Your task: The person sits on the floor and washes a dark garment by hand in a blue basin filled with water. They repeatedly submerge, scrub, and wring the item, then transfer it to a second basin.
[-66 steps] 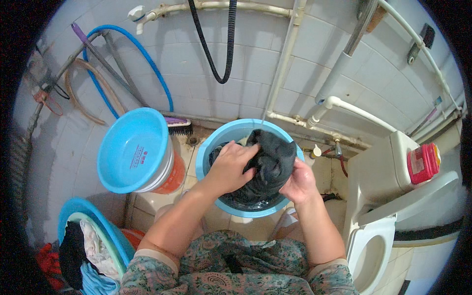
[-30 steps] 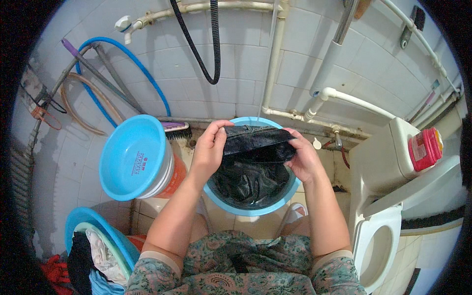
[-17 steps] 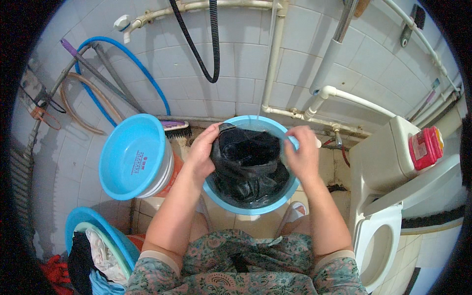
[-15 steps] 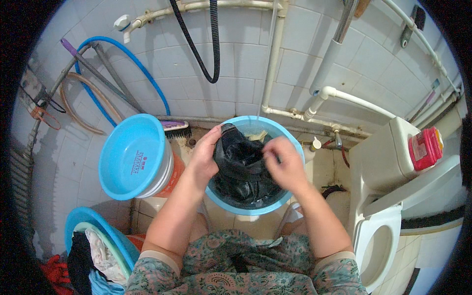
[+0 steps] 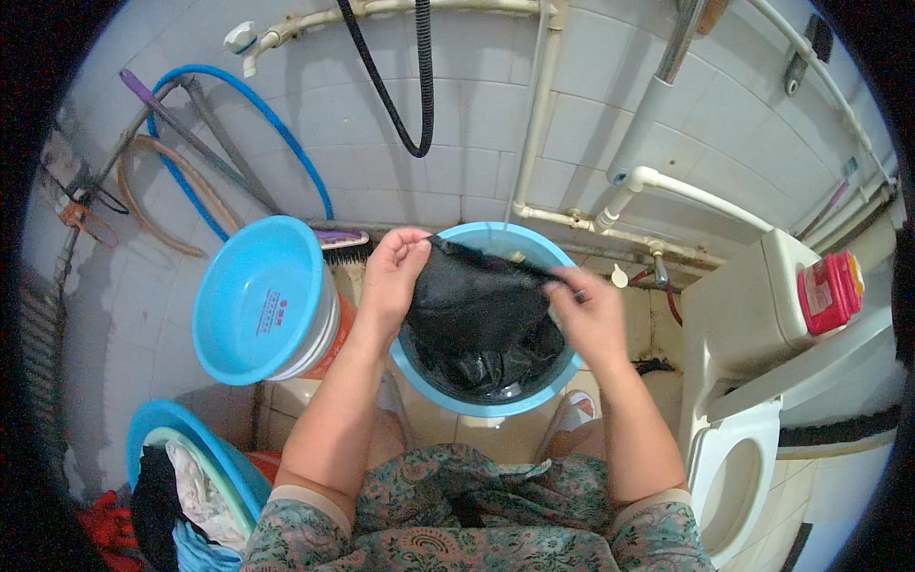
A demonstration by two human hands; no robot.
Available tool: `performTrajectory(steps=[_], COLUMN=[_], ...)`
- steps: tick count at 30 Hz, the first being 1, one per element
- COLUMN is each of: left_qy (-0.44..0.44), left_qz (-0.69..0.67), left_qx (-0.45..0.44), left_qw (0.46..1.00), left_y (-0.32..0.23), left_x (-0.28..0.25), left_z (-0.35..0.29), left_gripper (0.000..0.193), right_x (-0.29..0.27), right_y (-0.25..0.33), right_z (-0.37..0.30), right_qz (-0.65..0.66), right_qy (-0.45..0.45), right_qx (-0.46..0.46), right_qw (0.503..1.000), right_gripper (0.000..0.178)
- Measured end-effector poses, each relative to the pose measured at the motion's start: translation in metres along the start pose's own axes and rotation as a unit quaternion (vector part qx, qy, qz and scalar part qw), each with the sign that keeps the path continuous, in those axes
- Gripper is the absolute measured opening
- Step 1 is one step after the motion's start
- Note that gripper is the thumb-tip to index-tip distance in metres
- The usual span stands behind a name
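A wet black garment (image 5: 477, 300) stretches between my two hands above a light blue basin (image 5: 448, 393) on the floor. My left hand (image 5: 393, 272) pinches its upper left corner between thumb and fingers. At the opposite end, my right hand (image 5: 589, 305) grips the edge, its outline slightly blurred. The garment's lower part hangs into the basin, over more dark wet cloth (image 5: 491, 372). Most of the basin's contents are hidden beneath it. What kind of garment it is, I cannot tell.
An orange-and-white bucket (image 5: 334, 334) topped by a blue basin (image 5: 253, 305) stands left. Laundry fills another blue tub (image 5: 157, 419) at lower left. A toilet (image 5: 729, 486) with a red container (image 5: 829, 294) on its tank is at right. Pipes (image 5: 534, 143) and a scrub brush (image 5: 341, 243) line the wall.
My hands have moved apart, the right one rightward. The black garment, bunched with an opening before, is now pulled taut and spread flat between them.
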State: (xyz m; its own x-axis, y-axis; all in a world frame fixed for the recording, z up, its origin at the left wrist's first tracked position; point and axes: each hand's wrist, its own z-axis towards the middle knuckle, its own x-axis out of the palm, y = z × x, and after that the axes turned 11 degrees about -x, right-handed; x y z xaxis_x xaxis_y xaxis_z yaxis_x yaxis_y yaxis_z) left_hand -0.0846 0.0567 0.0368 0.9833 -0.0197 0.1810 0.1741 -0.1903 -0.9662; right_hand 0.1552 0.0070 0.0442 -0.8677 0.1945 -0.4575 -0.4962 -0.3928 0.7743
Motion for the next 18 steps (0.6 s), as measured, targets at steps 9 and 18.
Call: performTrajectory(steps=[9,18], left_qy=[0.074,0.256], left_qz=[0.488,0.716], left_qx=[0.171,-0.152], left_qw=[0.853,0.632], left_y=[0.064,0.11], left_x=[0.001,0.035], left_z=[0.012,-0.003], left_gripper=[0.046,0.07], right_x=[0.004,0.074], right_y=[-0.034,-0.088], right_z=[0.002,-0.029], right_qz=[-0.379,-0.399], right_qy=[0.182,0.54], right_qx=[-0.081,0.073], right_qw=[0.904,0.738], right_gripper=[0.085,0.111])
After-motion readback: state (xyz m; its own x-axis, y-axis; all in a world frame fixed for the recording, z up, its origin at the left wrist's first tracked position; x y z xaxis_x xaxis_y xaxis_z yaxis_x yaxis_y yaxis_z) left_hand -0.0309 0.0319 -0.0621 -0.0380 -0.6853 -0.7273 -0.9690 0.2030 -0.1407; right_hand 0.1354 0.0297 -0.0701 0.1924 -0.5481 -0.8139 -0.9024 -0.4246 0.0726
